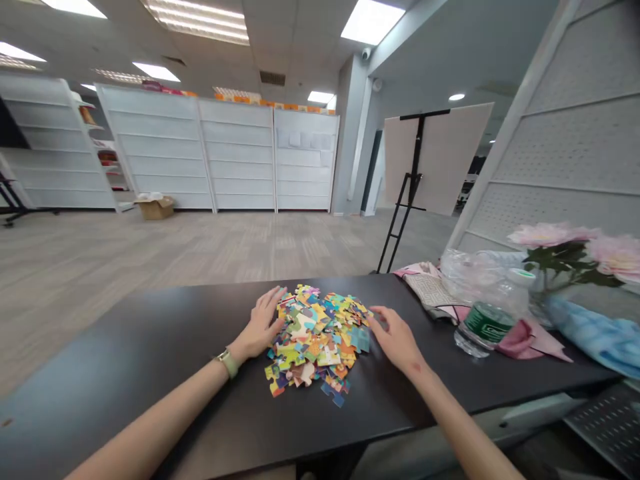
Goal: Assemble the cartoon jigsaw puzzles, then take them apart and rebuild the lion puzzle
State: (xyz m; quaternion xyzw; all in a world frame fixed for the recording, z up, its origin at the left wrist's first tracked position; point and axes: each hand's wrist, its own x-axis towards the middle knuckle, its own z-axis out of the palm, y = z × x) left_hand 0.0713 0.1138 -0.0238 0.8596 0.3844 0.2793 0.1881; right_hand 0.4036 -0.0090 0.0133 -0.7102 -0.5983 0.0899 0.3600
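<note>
A heap of colourful jigsaw puzzle pieces point(313, 340) lies on the dark table point(165, 347) in front of me. The pieces overlap, and a few stick out at the near edge of the heap. My left hand point(261, 323) rests along the heap's left side, fingers stretched forward and apart, its fingertips touching the outer pieces. On that wrist is a watch with a pale green band point(228, 363). At the heap's right side, my right hand point(395, 335) is curved with fingers and thumb apart, fingertips by the outermost pieces. Neither hand grips a piece.
To the right stand a water bottle point(487, 323) with a green label, pink cloth point(525, 339), clear plastic wrapping point(463, 273), pink flowers point(555, 237) and a blue-white cloth point(595, 330). Beyond the table are an easel point(413, 180), white shelving point(240, 153) and a cardboard box point(156, 208).
</note>
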